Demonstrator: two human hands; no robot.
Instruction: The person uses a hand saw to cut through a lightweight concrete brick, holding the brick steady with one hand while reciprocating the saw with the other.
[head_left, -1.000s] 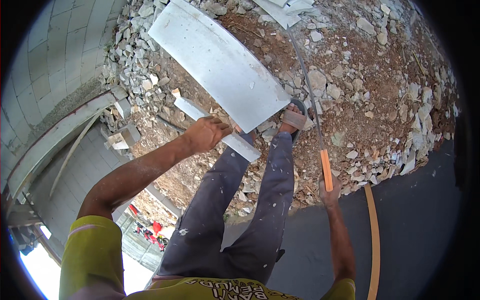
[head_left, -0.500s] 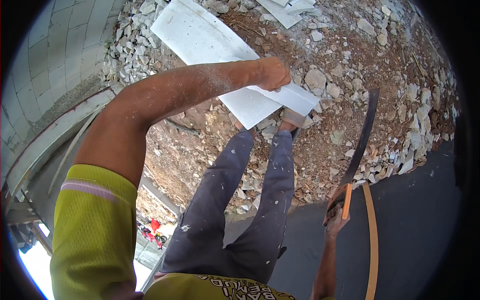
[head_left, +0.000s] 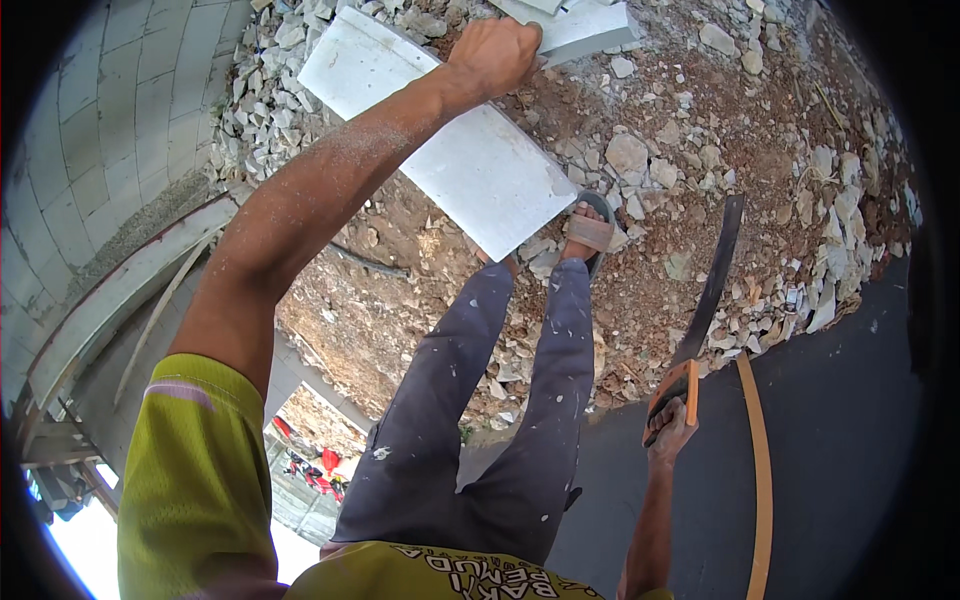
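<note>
My left hand (head_left: 497,55) is closed at the near end of a cut white block piece (head_left: 590,32), over the loose pieces at the top; the fingers' undersides are hidden. Below that arm a long white block (head_left: 490,175) lies aslant on the rubble, its near end by my feet. My right hand (head_left: 671,430) grips a handsaw (head_left: 680,390) by its orange and black handle. The dark blade (head_left: 715,275) points away from me over the broken stones.
A sandal shows on my right foot (head_left: 590,232). Broken stones (head_left: 627,157) cover the reddish soil. At right, a tan strip (head_left: 757,470) crosses a dark grey surface (head_left: 840,430). A block wall (head_left: 120,120) rises at far left, near a curved ledge (head_left: 120,270).
My left hand has lifted the narrow white piece off the long block and carried it away from me, to the pieces at the top. The saw has shifted slightly left.
</note>
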